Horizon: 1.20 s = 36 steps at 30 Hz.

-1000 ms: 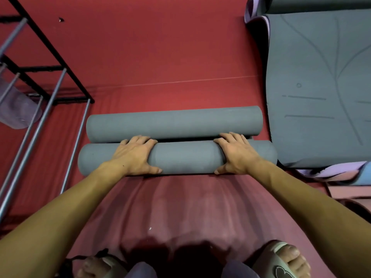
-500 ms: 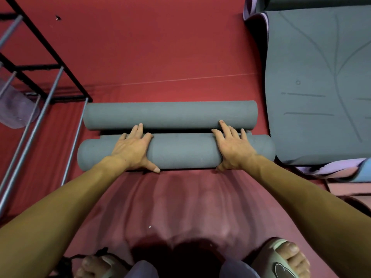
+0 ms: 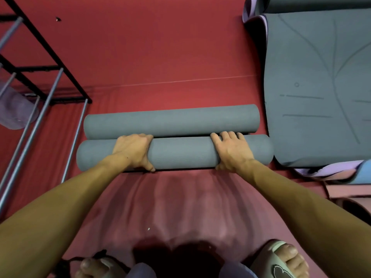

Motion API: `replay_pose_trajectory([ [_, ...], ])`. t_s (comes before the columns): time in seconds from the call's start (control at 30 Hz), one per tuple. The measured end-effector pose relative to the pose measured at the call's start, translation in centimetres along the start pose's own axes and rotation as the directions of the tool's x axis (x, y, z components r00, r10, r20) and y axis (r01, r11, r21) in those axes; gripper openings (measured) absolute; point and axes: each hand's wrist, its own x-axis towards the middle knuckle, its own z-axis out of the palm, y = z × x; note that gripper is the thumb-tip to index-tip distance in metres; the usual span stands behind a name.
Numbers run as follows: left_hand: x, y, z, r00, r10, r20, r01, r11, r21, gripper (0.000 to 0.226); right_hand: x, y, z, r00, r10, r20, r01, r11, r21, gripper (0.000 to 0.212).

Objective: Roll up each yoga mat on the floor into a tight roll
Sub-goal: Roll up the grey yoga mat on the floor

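Two grey rolled yoga mats lie side by side on the red floor. The near roll runs left to right just in front of the far roll, and the two touch. My left hand curls over the near roll left of its middle, thumb under the front. My right hand wraps the same roll right of its middle, fingers reaching into the gap between the rolls. Both roll ends show on each side.
An unrolled grey mat with printed lines lies flat at the right on lilac, blue and pink mats. A black and grey metal rack stands at the left. My sandalled feet are at the bottom edge.
Both hands went from lying flat with fingers stretched over the near roll to curling tightly round it. The near roll sits snug against the far roll.
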Motion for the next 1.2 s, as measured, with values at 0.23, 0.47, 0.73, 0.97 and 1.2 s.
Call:
replay_pose_trajectory([
  [0.23,-2.5,0.3,-0.6,0.962,0.088,0.257,-0.087,0.996,-0.019,0.106,-2.7,0.5,-0.4,0.968,-0.143,0.207,0.125,0.987,0.098,0.104],
  [0.47,-4.2,1.3,1.3,0.979,0.053,0.199,-0.038,0.996,-0.077,0.136,-3.4,0.4,-0.2,0.960,-0.152,0.236,0.107,0.975,0.193,0.138],
  [0.73,-2.7,0.3,0.8,0.969,0.099,0.224,-0.068,0.988,-0.140,0.139,-1.3,0.9,-1.6,0.926,-0.144,0.350,0.027,0.948,0.317,0.164],
  [0.97,-2.6,-0.1,1.2,0.997,0.065,0.037,-0.056,0.977,-0.205,0.119,-1.9,1.7,-1.0,0.968,-0.182,0.172,0.124,0.944,0.305,0.121],
  [1.2,-1.6,-0.1,-0.2,0.995,0.034,0.095,-0.016,0.983,-0.184,0.111,-1.2,0.9,-0.4,0.973,-0.167,0.162,0.129,0.967,0.221,0.140],
])
